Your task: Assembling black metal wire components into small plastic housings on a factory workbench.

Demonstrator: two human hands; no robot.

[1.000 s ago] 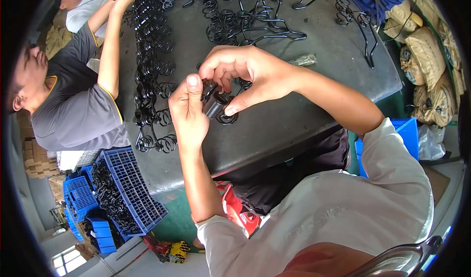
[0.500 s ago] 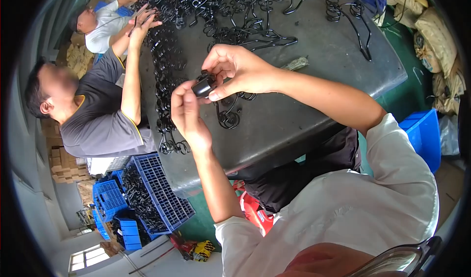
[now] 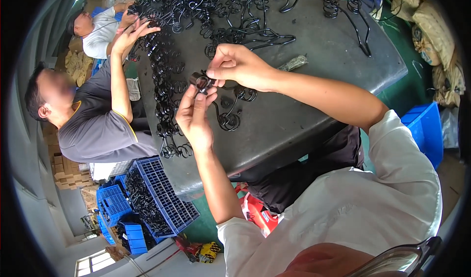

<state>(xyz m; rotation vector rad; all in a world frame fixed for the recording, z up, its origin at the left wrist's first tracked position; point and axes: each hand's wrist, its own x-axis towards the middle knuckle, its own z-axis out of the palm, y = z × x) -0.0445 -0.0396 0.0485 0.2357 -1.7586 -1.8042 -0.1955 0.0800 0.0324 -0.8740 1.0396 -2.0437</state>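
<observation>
The left hand [image 3: 195, 122] pinches a black cylindrical part [image 3: 196, 78], apparently mid-handling and not yet set down; the right hand [image 3: 245, 71] meets its edge, whether gripping cannot be told; coiled wire pieces [image 3: 229, 120] lie just right of the left-hand grip

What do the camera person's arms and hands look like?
The left sleeve and right sleeve are short, loose and whitish. The forearms are bare. The left grip and right grip are bare human hands; I see no gloves, watch or bracelet.
</observation>
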